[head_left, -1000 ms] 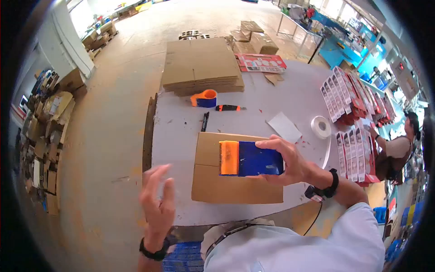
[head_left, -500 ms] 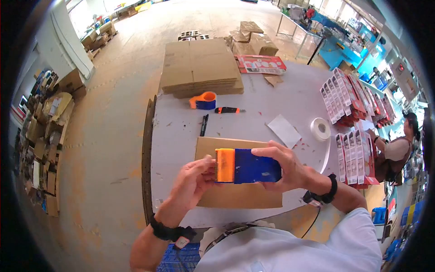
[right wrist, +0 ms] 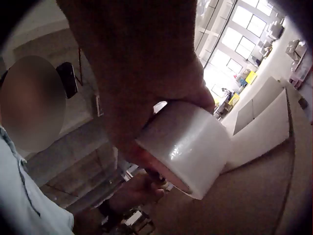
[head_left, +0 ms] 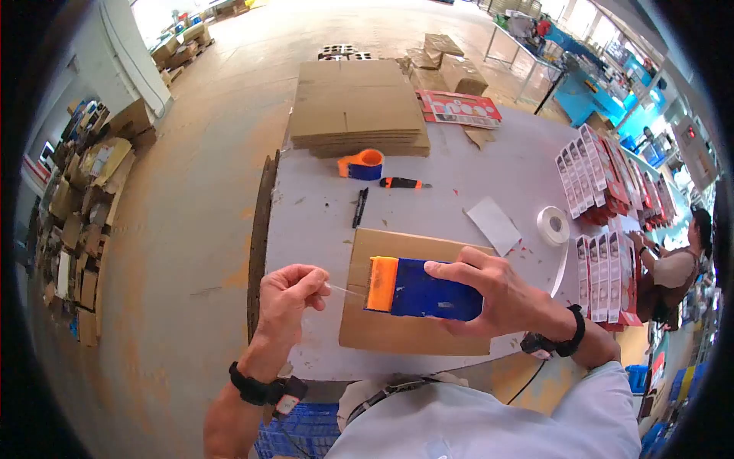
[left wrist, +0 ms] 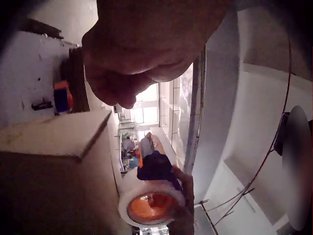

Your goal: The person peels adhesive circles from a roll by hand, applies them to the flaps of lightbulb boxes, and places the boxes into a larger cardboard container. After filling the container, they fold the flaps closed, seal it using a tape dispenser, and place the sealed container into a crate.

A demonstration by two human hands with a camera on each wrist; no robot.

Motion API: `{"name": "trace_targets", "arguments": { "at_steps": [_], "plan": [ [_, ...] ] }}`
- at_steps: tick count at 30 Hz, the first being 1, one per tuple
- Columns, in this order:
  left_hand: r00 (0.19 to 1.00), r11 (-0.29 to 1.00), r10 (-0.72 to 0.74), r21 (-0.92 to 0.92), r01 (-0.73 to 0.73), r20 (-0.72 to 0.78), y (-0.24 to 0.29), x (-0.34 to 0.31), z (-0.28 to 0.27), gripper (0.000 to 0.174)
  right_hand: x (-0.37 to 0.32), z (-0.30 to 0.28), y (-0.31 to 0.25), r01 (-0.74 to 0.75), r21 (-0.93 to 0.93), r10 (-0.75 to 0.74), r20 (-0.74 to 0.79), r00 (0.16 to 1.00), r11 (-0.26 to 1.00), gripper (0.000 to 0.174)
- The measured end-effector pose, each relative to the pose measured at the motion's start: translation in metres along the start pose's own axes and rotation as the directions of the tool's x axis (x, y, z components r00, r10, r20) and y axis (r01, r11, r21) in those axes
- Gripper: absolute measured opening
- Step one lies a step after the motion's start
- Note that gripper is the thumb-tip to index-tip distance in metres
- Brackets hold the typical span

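My right hand (head_left: 505,298) grips a blue and orange tape dispenser (head_left: 436,289) by its blue body, above a closed cardboard box (head_left: 413,338). The dispenser's orange end faces left. At the left, my left hand (head_left: 287,302) pinches the free end of the clear packing tape (head_left: 345,291), which runs as a thin taut strip to the dispenser. The right wrist view shows the wide, shiny tape roll (right wrist: 190,147) beneath my right hand. In the left wrist view, the roll's orange core (left wrist: 151,206) shows beyond the box.
Flat cardboard sheets (head_left: 355,103) are stacked at the table's back. Before them lie a second tape dispenser (head_left: 363,164), a utility knife (head_left: 404,183) and a black pen (head_left: 359,208). White paper (head_left: 493,223) and a white tape roll (head_left: 553,225) lie right, near red-and-white packages (head_left: 600,268). A person (head_left: 673,268) sits beyond.
My left hand came in to the dispenser's orange end, then drew back left with the tape end, pulling out a strip. My right hand keeps holding the dispenser, now slightly tilted.
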State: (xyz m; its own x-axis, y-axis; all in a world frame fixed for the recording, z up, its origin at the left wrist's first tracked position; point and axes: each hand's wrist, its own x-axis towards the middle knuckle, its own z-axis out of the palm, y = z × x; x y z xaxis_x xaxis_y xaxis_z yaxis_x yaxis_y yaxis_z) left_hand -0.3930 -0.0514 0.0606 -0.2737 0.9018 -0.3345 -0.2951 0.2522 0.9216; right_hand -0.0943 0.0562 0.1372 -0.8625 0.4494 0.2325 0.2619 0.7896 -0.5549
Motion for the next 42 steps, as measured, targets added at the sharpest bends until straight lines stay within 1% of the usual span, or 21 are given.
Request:
{"name": "trace_targets", "arguments": {
  "at_steps": [2, 8, 11, 12, 15, 16, 19, 20, 22, 23, 24, 25, 26, 28, 29, 31, 32, 34, 37, 40, 42],
  "plan": [
    [0.999, 0.999, -0.015, 0.030, 0.016, -0.038, -0.005, 0.000, -0.008, 0.015, 0.006, 0.003, -0.003, 0.000, -0.007, 0.000, 0.024, 1.000, 1.000, 0.069],
    [0.997, 0.997, -0.063, -0.051, 0.061, -0.039, -0.041, 0.020, -0.016, 0.019, 0.023, 0.010, -0.011, -0.003, -0.069, 0.006, 0.049, 0.999, 0.998, 0.069],
    [0.998, 0.993, -0.015, 0.117, 0.022, -0.064, -0.064, 0.024, -0.001, 0.020, 0.023, 0.012, -0.011, -0.030, -0.059, 0.033, 0.057, 0.998, 0.998, 0.070],
    [0.994, 0.966, 0.068, 0.256, -0.044, -0.087, -0.066, 0.022, 0.006, 0.023, 0.024, 0.011, -0.011, -0.038, -0.067, 0.042, 0.065, 0.997, 0.997, 0.070],
    [0.969, 0.860, 0.210, 0.495, -0.120, -0.130, -0.087, 0.024, 0.012, 0.024, 0.020, 0.012, -0.011, -0.057, -0.068, 0.062, 0.069, 0.996, 0.996, 0.069],
    [0.981, 0.834, 0.141, 0.549, -0.044, -0.136, -0.089, 0.024, 0.012, 0.026, 0.021, 0.013, -0.011, -0.047, -0.059, 0.051, 0.060, 0.997, 0.997, 0.069],
    [0.967, 0.801, 0.210, 0.592, -0.084, -0.146, -0.129, 0.036, 0.000, 0.029, 0.021, 0.013, -0.012, -0.042, -0.061, 0.045, 0.060, 0.997, 0.997, 0.068],
    [0.918, 0.732, 0.384, 0.640, -0.235, -0.103, -0.140, 0.038, -0.002, 0.031, 0.023, 0.011, -0.012, -0.035, -0.067, 0.039, 0.064, 0.997, 0.997, 0.068],
    [0.730, 0.492, 0.683, 0.727, -0.479, 0.019, -0.136, 0.035, -0.013, 0.038, 0.022, 0.009, -0.011, -0.025, -0.065, 0.028, 0.044, 0.999, 0.998, 0.066],
    [0.841, 0.719, 0.540, 0.537, -0.441, -0.031, -0.128, 0.025, -0.014, 0.040, 0.024, 0.013, -0.011, -0.003, -0.042, 0.004, 0.028, 1.000, 0.999, 0.065],
    [0.901, 0.835, 0.434, 0.382, -0.395, -0.016, -0.119, 0.015, -0.011, 0.048, 0.025, 0.014, -0.009, 0.005, -0.038, -0.005, 0.015, 1.000, 0.999, 0.063],
    [0.921, 0.884, 0.379, 0.261, -0.389, 0.087, -0.117, 0.002, -0.003, 0.058, 0.025, 0.015, -0.008, 0.033, -0.024, -0.033, -0.004, 0.999, 0.999, 0.061],
    [0.909, 0.898, 0.362, 0.185, -0.400, 0.206, -0.118, -0.011, 0.004, 0.069, 0.027, 0.016, -0.013, 0.030, -0.014, -0.030, -0.015, 0.999, 0.999, 0.060],
    [0.864, 0.906, 0.324, 0.136, -0.401, 0.384, -0.118, -0.025, 0.008, 0.092, 0.031, 0.017, -0.012, 0.101, -0.041, -0.103, -0.050, 0.993, 0.994, 0.064],
    [0.885, 0.950, 0.227, 0.106, -0.292, 0.407, -0.108, -0.031, 0.000, 0.099, 0.031, 0.021, -0.008, 0.146, -0.083, -0.152, -0.071, 0.986, 0.986, 0.070],
    [0.934, 0.788, 0.125, 0.538, -0.298, 0.335, -0.116, -0.024, -0.016, 0.103, 0.020, 0.029, -0.001, 0.071, -0.063, -0.078, -0.109, 0.991, 0.995, 0.072],
    [0.914, 0.705, 0.216, 0.593, -0.389, 0.343, -0.100, -0.026, -0.021, 0.105, 0.025, 0.026, -0.004, 0.110, -0.114, -0.123, -0.111, 0.986, 0.987, 0.073],
    [0.843, 0.513, 0.348, 0.670, -0.537, 0.410, -0.063, -0.030, -0.014, 0.109, 0.024, 0.023, -0.012, 0.134, -0.223, -0.163, -0.113, 0.980, 0.965, 0.074],
    [0.724, 0.329, 0.447, 0.657, -0.679, 0.525, -0.061, 0.001, 0.003, 0.116, 0.017, 0.027, -0.006, 0.128, -0.167, -0.155, -0.157, 0.975, 0.978, 0.072],
    [0.770, 0.344, 0.294, 0.689, -0.638, 0.566, -0.056, 0.020, 0.009, 0.116, 0.017, 0.022, -0.004, 0.017, -0.077, -0.021, -0.044, 0.999, 0.997, 0.069],
    [0.774, 0.264, 0.259, 0.728, -0.633, 0.578, -0.046, 0.019, 0.007, 0.115, 0.018, 0.024, -0.002, 0.024, -0.059, -0.027, -0.052, 0.998, 0.998, 0.068]
  ]
}}
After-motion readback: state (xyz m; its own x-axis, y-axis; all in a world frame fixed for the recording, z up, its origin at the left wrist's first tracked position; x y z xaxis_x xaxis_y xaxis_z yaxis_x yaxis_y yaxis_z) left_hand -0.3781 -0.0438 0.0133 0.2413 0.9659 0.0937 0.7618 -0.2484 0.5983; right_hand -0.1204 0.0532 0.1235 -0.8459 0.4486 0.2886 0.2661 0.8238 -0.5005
